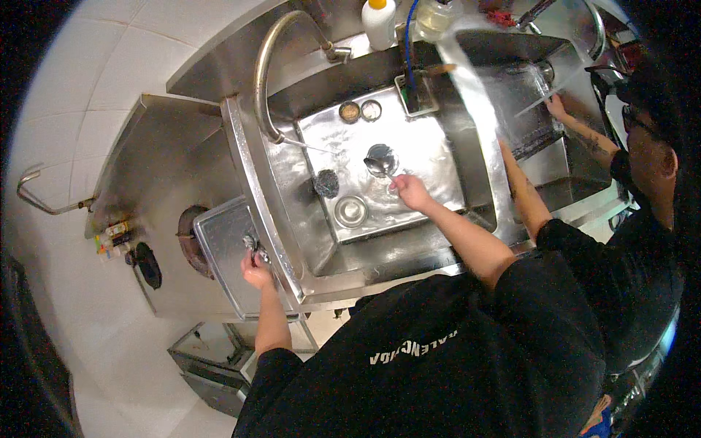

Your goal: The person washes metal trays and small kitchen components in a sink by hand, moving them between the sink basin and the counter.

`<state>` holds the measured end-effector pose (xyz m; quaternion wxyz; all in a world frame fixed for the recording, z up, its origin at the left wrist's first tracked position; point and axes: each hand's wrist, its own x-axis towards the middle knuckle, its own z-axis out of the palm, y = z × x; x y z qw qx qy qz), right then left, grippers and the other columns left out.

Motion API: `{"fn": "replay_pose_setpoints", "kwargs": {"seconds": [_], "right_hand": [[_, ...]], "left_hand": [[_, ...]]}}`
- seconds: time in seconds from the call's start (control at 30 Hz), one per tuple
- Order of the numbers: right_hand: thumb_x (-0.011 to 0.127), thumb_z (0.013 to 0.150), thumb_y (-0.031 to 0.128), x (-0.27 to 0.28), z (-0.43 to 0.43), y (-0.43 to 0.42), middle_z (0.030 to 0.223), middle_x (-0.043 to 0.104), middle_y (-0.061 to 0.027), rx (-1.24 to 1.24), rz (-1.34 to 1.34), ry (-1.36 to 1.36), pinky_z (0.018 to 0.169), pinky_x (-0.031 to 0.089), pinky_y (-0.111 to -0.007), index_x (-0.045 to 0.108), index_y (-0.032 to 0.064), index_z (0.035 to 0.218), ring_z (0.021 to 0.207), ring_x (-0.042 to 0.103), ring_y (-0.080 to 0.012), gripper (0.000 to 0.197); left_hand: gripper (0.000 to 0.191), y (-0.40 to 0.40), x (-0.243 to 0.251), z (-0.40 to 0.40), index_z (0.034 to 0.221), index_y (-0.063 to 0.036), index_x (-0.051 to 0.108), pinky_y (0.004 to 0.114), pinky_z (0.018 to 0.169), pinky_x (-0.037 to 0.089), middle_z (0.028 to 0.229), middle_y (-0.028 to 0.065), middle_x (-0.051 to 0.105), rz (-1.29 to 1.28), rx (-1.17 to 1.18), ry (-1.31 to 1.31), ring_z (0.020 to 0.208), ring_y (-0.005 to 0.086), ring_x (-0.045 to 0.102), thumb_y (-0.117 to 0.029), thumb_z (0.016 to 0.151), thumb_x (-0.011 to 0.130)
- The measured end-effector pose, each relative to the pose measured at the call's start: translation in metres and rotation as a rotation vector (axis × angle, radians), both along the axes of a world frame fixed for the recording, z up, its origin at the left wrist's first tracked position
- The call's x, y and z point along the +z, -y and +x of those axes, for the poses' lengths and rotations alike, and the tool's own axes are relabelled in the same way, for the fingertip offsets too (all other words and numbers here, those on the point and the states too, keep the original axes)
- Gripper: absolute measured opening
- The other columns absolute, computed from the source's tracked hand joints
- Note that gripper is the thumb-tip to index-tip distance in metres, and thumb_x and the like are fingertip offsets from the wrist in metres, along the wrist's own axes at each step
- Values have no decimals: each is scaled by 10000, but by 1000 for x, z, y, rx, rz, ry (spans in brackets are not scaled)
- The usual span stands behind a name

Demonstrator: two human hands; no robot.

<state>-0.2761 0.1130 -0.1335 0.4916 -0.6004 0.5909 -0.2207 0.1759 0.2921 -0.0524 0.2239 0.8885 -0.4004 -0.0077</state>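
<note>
My right hand grips the handle of a metal ladle, whose bowl is over a dark round opening or vessel in the sink; which of the two I cannot tell. My left hand is over a metal tray left of the sink, its fingers at small shiny metal utensils. Whether it grips them is unclear. On the bright metal sheet in the sink lie a steel wool scrubber, a round metal bowl and two small round containers.
A curved faucet runs a thin stream into the sink from the left. A rectangular caddy is at the back. Behind stand a white bottle and a clear jug. A co-worker's hand is in the right basin.
</note>
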Motion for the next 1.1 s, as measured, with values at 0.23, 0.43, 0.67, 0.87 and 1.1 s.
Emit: {"fn": "replay_pose_setpoints", "kwargs": {"seconds": [0.23, 0.43, 0.67, 0.87, 1.1], "right_hand": [[438, 981, 280, 69, 36, 13, 610, 583, -137, -143, 2, 253, 603, 470, -390, 670, 36, 908, 576, 587, -268, 345], [439, 969, 213, 110, 77, 35, 689, 619, -168, -97, -207, 268, 625, 489, -442, 639, 47, 972, 671, 631, -362, 260], [419, 980, 176, 125, 119, 45, 703, 657, -109, 90, -236, 316, 614, 510, -363, 605, 14, 1003, 623, 641, -254, 248], [449, 971, 191, 111, 106, 68, 701, 678, -81, -165, -86, 481, 592, 516, -344, 642, 34, 944, 587, 639, -204, 250], [474, 958, 181, 98, 97, 82, 798, 652, -140, -301, -491, 322, 710, 485, -373, 649, 28, 887, 752, 635, -226, 244]], "left_hand": [[313, 29, 28, -20, 1121, -29, 613, 443, 954, 375, 1124, 163, 545, -8, -141, 443, 1090, 326, 484, -84, 813, 632], [317, 175, 99, -166, 1176, 30, 527, 343, 903, 453, 1068, 102, 598, -342, -468, -511, 989, 206, 576, -183, 944, 555], [311, 263, 32, -184, 1194, -42, 508, 374, 759, 522, 1045, 72, 599, -550, -153, -1443, 887, 172, 595, -161, 925, 609], [146, 281, 37, -190, 1015, -61, 561, 405, 747, 523, 932, 49, 613, -421, 6, -1560, 820, 182, 602, -158, 921, 615], [112, 287, 43, -200, 999, -95, 549, 344, 654, 497, 795, 18, 552, -505, 180, -1651, 695, 167, 538, -189, 944, 575]]}}
